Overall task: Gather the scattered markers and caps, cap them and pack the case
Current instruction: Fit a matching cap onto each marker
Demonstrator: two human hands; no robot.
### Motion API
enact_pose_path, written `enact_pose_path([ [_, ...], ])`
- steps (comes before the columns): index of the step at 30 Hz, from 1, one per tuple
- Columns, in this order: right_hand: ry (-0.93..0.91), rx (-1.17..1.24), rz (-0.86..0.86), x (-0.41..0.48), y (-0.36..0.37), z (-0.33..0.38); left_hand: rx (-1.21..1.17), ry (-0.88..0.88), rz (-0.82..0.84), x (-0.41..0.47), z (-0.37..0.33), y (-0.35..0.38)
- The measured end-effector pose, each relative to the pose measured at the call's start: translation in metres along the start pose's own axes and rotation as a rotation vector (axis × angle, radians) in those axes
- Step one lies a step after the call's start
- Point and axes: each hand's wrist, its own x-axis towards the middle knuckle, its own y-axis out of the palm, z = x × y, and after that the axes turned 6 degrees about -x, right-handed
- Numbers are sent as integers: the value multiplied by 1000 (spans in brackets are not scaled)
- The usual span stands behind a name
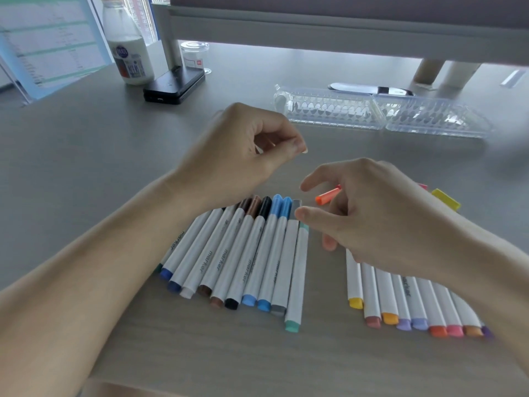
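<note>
On desk point(86, 167), markers point(252, 253) pointing away (fanned), left grip point(243, 150) curled empty, right grip point(372, 216) spread.

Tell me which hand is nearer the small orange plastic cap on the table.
Right. The right hand spreads its fingers just beside the orange cap; the left hand sits farther away, up-left of it.

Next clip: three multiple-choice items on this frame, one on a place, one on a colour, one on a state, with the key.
1. Where does the clear case lie? A. at the near edge B. beyond the markers C. on the shelf
2. Near end of the left row's rightmost marker: A. red B. black C. teal
3. The case is: A. open, holding no markers B. shut C. full
B, it lies past both rows; C, its tip is teal; A, both halves lie spread and bare.
</note>
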Motion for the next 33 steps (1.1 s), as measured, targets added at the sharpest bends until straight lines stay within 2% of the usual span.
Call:
enact_pose_path([
  [5,-12,26,193,-8,-11,5,8,0,-8,0,0,-1],
  [8,-39,42,238,-8,-11,4,10,2,-5,0,0,-1],
  [22,-57,120,143,-1,-6,-4,42,-5,17,0,-1,-1],
  [28,-52,161,58,3,-13,-14,133,-42,201,-5,0,2],
  [33,-51,255,-10,6,-15,-22,140,-57,86,-4,-3,0],
])
